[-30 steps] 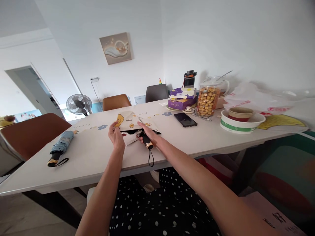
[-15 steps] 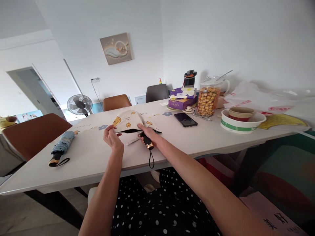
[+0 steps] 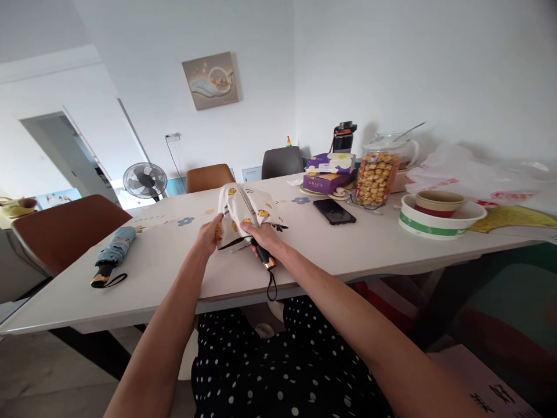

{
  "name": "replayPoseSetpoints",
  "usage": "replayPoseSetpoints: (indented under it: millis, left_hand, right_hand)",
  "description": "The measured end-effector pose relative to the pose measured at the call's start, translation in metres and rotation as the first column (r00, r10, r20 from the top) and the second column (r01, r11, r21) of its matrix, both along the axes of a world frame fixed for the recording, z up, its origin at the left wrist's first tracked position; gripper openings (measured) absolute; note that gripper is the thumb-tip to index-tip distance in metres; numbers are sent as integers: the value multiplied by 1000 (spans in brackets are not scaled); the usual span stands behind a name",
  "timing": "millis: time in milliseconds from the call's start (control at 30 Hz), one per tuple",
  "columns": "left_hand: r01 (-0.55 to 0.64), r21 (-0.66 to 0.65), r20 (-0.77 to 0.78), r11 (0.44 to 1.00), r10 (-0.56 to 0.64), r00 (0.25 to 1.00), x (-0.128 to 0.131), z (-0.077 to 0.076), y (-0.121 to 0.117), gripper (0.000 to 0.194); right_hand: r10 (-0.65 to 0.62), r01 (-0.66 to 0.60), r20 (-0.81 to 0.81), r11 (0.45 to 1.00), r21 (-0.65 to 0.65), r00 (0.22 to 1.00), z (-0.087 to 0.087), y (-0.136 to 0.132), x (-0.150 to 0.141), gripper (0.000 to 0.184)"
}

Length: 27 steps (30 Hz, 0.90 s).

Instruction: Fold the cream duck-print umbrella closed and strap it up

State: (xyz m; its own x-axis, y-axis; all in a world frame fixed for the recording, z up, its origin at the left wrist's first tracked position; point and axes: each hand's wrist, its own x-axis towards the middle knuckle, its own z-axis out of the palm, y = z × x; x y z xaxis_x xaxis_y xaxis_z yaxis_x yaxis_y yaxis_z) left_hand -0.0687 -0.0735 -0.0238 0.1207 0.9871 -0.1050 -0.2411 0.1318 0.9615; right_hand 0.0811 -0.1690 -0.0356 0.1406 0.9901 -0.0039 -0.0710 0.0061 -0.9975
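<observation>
A cream umbrella (image 3: 237, 201) with yellow cartoon prints lies partly folded over the table's near half, its black handle (image 3: 263, 255) pointing towards me and a wrist loop hanging past the edge. My right hand (image 3: 262, 237) is closed around the umbrella where canopy meets handle, thumb on the fabric. On the canopy's left side my left hand (image 3: 209, 235) grips the cloth, fingers partly hidden behind it. A pale strap (image 3: 239, 247) shows under the fabric between the hands. Off to the left rests a folded blue umbrella (image 3: 114, 252) with a black and gold handle.
On the white table (image 3: 174, 278), right of the hands, lies a black phone (image 3: 335, 211). Behind it are purple boxes (image 3: 326, 180) and a jar of popcorn (image 3: 376, 177). Further right stand a white-green bowl (image 3: 435, 226) holding a cup, and a plastic bag (image 3: 461, 171). Chairs line the far side.
My left hand has drawn the left part of the canopy inward and now holds it higher up its side. The fabric is more gathered and upright. My right hand keeps its grip.
</observation>
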Motion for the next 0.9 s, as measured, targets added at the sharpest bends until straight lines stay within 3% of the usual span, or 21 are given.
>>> replayPoseSetpoints:
  millis: [167,333,500,600,767,900]
  left_hand:
    - [-284,64,104,957,276,955,2,-8,1,17]
    - [-309,110,46,945,306,951,-8,-9,0,19]
    - [-284,105,13,953,285,959,-7,-9,-1,23]
    - [-282,108,31,953,280,960,-6,-9,-1,24]
    - [-291,106,78,951,284,956,-6,-9,-1,24]
    - [-382,133,210,915,350,913,-10,-6,-2,23]
  right_hand:
    - [22,-36,-100,990,-139,995,4,4,3,38]
    - [93,-133,-260,981,-144,961,6,6,6,32]
    - [218,-313,-526,944,-99,822,7,4,9,33]
    - [237,-358,-612,930,-82,755,6,5,11,30]
    - [194,-324,-601,939,-115,775,6,8,12,24]
    - [219,-354,-576,926,-133,788,4,10,11,20]
